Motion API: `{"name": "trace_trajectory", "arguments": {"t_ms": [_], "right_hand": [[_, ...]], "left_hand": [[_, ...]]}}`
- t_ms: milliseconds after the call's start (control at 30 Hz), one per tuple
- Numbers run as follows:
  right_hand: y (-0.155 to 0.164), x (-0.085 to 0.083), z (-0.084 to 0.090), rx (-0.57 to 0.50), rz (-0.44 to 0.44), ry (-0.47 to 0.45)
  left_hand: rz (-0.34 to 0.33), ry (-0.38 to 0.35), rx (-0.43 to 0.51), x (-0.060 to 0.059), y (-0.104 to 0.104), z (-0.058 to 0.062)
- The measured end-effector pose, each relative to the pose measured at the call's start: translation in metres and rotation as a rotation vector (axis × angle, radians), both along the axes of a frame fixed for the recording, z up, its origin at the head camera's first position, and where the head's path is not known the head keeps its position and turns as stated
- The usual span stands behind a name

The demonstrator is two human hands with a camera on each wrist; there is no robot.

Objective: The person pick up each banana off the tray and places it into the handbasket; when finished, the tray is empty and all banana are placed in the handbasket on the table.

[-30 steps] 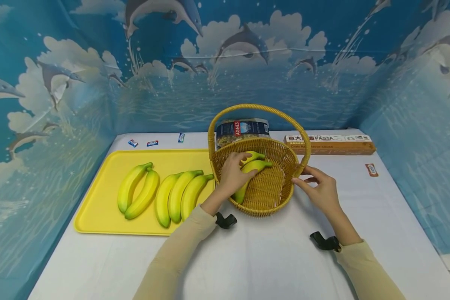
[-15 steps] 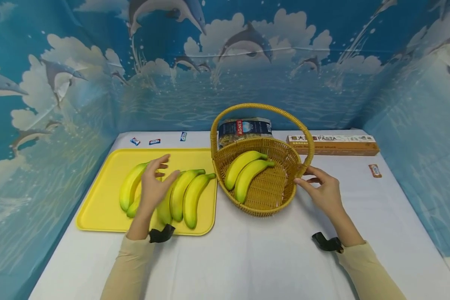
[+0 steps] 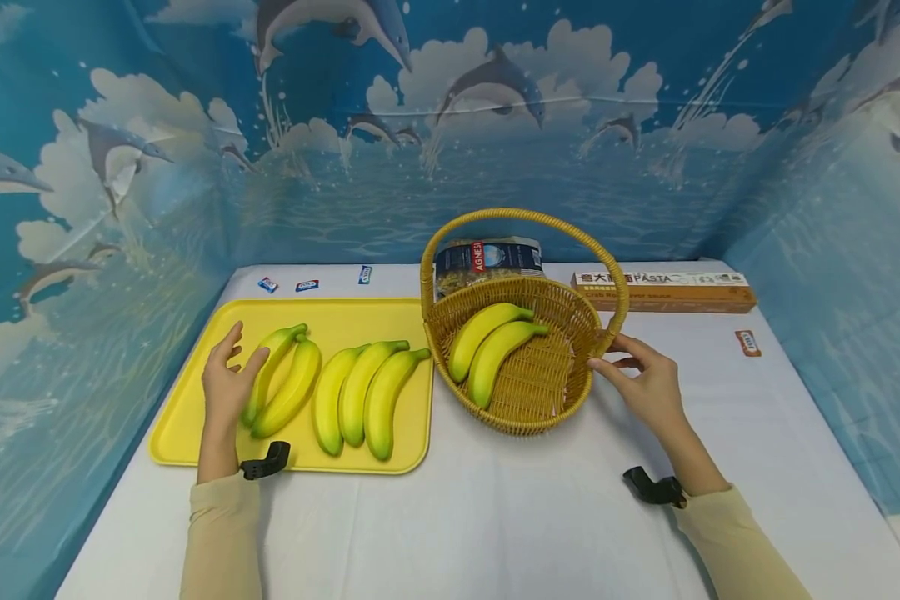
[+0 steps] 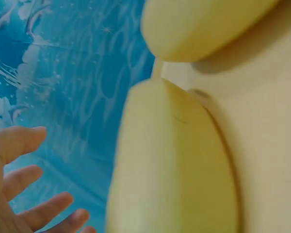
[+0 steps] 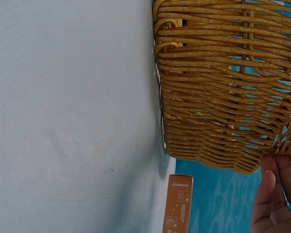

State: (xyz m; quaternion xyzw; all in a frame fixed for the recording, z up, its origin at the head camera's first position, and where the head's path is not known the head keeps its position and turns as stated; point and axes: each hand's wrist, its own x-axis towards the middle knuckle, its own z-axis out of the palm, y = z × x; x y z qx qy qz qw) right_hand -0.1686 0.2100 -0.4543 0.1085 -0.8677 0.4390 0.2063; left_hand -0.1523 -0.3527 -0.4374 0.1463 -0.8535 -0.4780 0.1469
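My left hand (image 3: 226, 387) is over the left part of the yellow tray (image 3: 187, 446), fingers spread and holding nothing. It overlaps the leftmost banana (image 3: 268, 350) in the head view; a second banana (image 3: 292, 392) lies beside that one. In the left wrist view a banana (image 4: 169, 170) fills the middle, apart from the fingers (image 4: 48, 211). Three more bananas (image 3: 356, 396) lie side by side on the tray's right half. Two bananas (image 3: 498, 354) rest inside the wicker basket (image 3: 521, 425). My right hand (image 3: 645, 379) pinches the basket's right rim near the handle base.
Behind the basket stands a pasta bag (image 3: 487, 258), with a long pasta box (image 3: 663, 293) to its right. Small wrapped candies (image 3: 307, 285) lie behind the tray, and another candy (image 3: 747, 343) at the right. A dolphin-print curtain (image 3: 450, 200) encloses the white table.
My left hand has let go of a banana in the basket, moved left across the tray and now hovers at its left side. The right hand stays at the basket rim.
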Motion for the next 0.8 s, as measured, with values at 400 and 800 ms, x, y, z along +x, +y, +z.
{"name": "trace_trajectory", "arguments": {"t_ms": [400, 800], "right_hand": [[-0.001, 0.001, 0.001, -0.026, 0.021, 0.014], [-0.001, 0.000, 0.002, -0.025, 0.018, 0.017]], "left_hand": [[-0.045, -0.262, -0.022, -0.008, -0.017, -0.028], [0.125, -0.149, 0.039, -0.005, -0.010, -0.018]]}}
